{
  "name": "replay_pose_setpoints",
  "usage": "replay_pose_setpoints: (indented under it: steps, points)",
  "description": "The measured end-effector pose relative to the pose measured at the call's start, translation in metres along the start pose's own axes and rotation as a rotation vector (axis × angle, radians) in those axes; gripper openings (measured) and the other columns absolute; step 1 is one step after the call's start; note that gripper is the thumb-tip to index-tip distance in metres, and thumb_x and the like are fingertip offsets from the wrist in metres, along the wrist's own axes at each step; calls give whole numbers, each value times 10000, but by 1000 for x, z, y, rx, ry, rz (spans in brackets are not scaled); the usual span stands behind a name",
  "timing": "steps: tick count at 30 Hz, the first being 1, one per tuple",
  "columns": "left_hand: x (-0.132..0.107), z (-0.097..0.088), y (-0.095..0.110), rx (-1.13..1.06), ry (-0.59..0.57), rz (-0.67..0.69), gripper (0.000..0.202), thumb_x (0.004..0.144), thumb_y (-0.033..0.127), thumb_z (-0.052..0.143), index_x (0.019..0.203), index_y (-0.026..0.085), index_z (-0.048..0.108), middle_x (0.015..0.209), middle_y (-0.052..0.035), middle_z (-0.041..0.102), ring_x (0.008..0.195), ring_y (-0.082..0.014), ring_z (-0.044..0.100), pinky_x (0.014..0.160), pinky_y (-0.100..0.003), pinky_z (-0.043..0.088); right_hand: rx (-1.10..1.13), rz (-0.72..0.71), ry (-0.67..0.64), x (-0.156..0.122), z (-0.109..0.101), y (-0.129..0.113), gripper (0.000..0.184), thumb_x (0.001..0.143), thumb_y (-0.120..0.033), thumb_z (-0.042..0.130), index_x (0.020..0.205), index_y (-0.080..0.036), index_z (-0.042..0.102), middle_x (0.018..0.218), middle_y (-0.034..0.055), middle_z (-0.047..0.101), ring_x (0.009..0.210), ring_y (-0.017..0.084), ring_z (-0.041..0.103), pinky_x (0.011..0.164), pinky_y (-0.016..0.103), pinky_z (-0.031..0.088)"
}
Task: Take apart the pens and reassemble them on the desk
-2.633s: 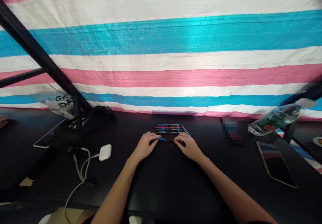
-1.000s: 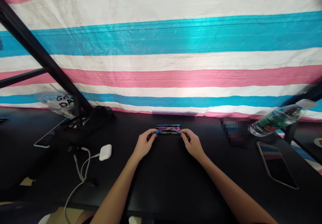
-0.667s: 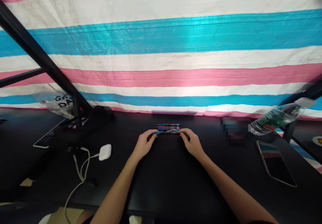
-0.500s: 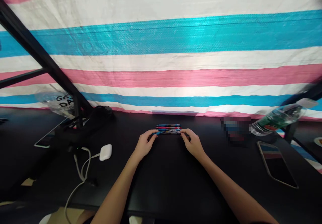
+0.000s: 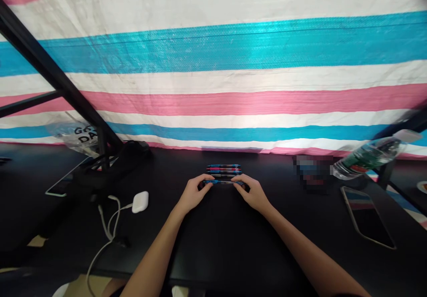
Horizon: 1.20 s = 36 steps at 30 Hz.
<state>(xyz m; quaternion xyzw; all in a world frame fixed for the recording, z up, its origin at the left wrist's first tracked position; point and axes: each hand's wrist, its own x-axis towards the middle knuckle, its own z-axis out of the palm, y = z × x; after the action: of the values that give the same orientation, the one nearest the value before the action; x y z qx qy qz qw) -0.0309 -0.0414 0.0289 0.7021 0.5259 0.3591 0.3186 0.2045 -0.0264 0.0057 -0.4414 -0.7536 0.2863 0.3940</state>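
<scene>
A blue pen [image 5: 222, 182] lies crosswise between my hands, parallel to a short row of other pens. My left hand [image 5: 195, 192] pinches its left end between thumb and fingers. At the other end, my right hand [image 5: 251, 192] grips the pen the same way. Just beyond it are a dark pen [image 5: 224, 176], a blue pen [image 5: 224, 172], a red pen [image 5: 223, 168] and another blue pen [image 5: 223, 165], stacked away from me in even lines. My fingers cover both tips of the held pen.
On the black table [image 5: 213, 243], a white earbud case [image 5: 140, 202] and white cables [image 5: 113, 225] lie left. To the right are a phone [image 5: 367, 217], a tilted plastic bottle [image 5: 370, 156] and a blurred-out patch. A striped tarp [image 5: 233, 101] hangs behind; a black metal frame [image 5: 60, 74] slants at left.
Both hands have come slightly toward me with the blue pen, which now lies level and separate from the dark pen. The other pens have stayed in place.
</scene>
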Motion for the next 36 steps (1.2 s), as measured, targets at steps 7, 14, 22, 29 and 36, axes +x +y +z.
replay_pose_setpoints:
  steps: [7, 14, 22, 29, 36]
  points:
    - [1, -2, 5, -34, -67, -25, 327, 883, 421, 465, 849, 180, 684, 720, -27, 673, 683, -161, 610, 640, -258, 460, 58, 34, -64, 0, -1, -4, 172, 847, -297, 538, 898, -215, 680, 879, 37, 713, 742, 176, 640, 638, 278, 490]
    - [0, -2, 1, -117, -56, -42, 251, 846, 376, 554, 947, 204, 707, 954, -47, 706, 836, -188, 634, 747, -284, 491, 160, 122, -88, 2, -3, -1, 201, 848, -333, 534, 896, -203, 680, 758, 24, 699, 628, 157, 616, 614, 279, 495]
    - [1, 1, -1, -190, -59, 19, 198, 834, 310, 583, 945, 195, 700, 981, -65, 674, 848, -176, 617, 718, -269, 481, 240, 137, -135, 3, -4, -5, 268, 875, -384, 508, 833, -182, 680, 688, 22, 673, 560, 132, 568, 594, 275, 488]
    - [1, 3, -5, -217, 26, -68, 342, 866, 372, 534, 1139, 183, 613, 865, -48, 675, 739, -148, 605, 684, -258, 473, 346, 196, -109, 5, -3, 4, 306, 871, -435, 517, 894, -179, 683, 694, 32, 671, 598, 144, 573, 613, 283, 477]
    - [0, 2, -3, -106, -19, -57, 284, 860, 394, 517, 853, 162, 680, 732, -29, 647, 652, -140, 565, 605, -235, 422, 376, 217, -109, 6, -4, 4, 323, 858, -459, 535, 887, -174, 684, 709, 42, 672, 643, 153, 572, 646, 289, 464]
